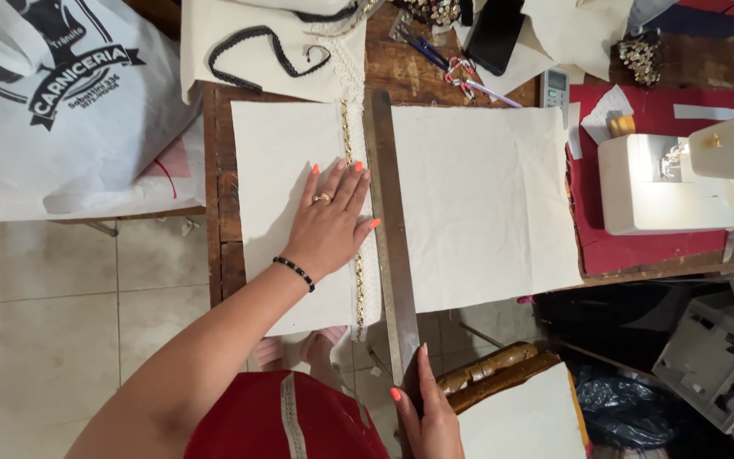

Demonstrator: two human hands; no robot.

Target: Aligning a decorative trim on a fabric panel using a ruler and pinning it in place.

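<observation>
Pressing flat on a cream cloth (278, 170), the left hand (329, 223) lies with fingers spread wide and palm down, holding nothing; its fingertips reach the gold trim (349, 127) that runs along the cloth's right edge, and the thumb tip touches the ruler (386, 212). That ruler, long and metal, lies lengthwise between this cloth and a second cloth (482, 204) to its right, just beside both. The right hand (426, 416) grips the near end of the ruler, which juts past the table (223, 246) edge toward the person, fingers closed around it. Both cloths rest on the worn wooden table, their near edges hanging over it. On the far side lies a folded cloth with black lace (269, 47) on it, and a dark phone (496, 34) sits close to some pens (448, 64). A white sewing machine (681, 178) stands at the right on a red mat (656, 246), well apart from the hands. At the left a white printed bag (53, 93) rests on another surface, above a tiled floor (44, 323). A red garment (282, 421) shows at the bottom, just beside the right hand.
</observation>
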